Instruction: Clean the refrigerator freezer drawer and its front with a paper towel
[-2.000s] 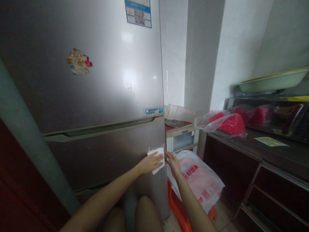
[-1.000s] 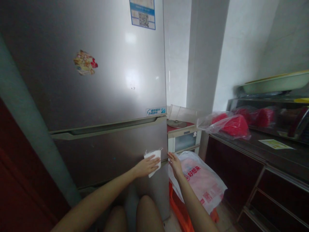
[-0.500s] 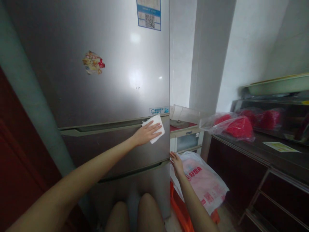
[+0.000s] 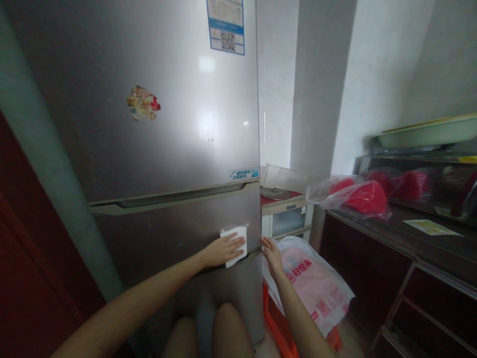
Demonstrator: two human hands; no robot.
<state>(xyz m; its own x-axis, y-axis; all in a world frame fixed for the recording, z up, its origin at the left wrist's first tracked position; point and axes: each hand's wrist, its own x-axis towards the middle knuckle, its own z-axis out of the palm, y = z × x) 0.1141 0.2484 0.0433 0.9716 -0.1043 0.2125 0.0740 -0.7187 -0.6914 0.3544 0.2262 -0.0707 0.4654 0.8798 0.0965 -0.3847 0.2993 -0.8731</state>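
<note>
My left hand (image 4: 221,251) lies with flat fingers over a folded white paper towel (image 4: 236,245), pressing it on the middle drawer front of a silver-grey refrigerator (image 4: 179,226). The paper towel reaches down to the gap above the bottom drawer. At the refrigerator's right edge, my right hand (image 4: 272,253) rests with fingers stretched out and nothing seen in them. Its fingertips are by the edge, level with the drawer gap. Below and behind that hand hangs a white plastic bag (image 4: 316,283) with red print.
Red items in clear plastic (image 4: 363,198) lie on the dark counter (image 4: 395,233) at right, close to a yellow-green card (image 4: 432,227). A pale basin (image 4: 428,134) sits higher up. Something orange (image 4: 276,323) shows under the bag. A gas stove (image 4: 278,194) stands behind the refrigerator.
My left hand has slid the paper towel down the middle drawer front, from its top edge to its lower edge. My right hand stays at the refrigerator's edge. The view has shifted slightly.
</note>
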